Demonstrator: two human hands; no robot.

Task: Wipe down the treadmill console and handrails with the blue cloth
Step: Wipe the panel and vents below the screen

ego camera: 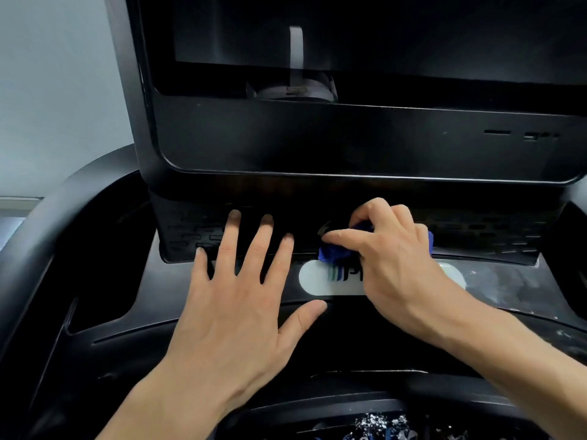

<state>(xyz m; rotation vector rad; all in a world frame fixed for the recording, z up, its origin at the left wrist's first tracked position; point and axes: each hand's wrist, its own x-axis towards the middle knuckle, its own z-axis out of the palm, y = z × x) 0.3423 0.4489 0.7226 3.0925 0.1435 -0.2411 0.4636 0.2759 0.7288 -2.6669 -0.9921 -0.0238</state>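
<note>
The black treadmill console fills the view, with a dark screen at the top. My right hand grips the bunched blue cloth and presses it against the console's lower panel, just above a white logo badge. Most of the cloth is hidden under my fingers. My left hand lies flat with fingers spread on the console deck, its fingertips at the slotted vent panel. The curved left handrail sweeps down the left side.
A pale wall stands behind the console at the left. Small ports sit at the console's right. Dusty smears mark the deck at the right. White specks lie on the dark part at the bottom.
</note>
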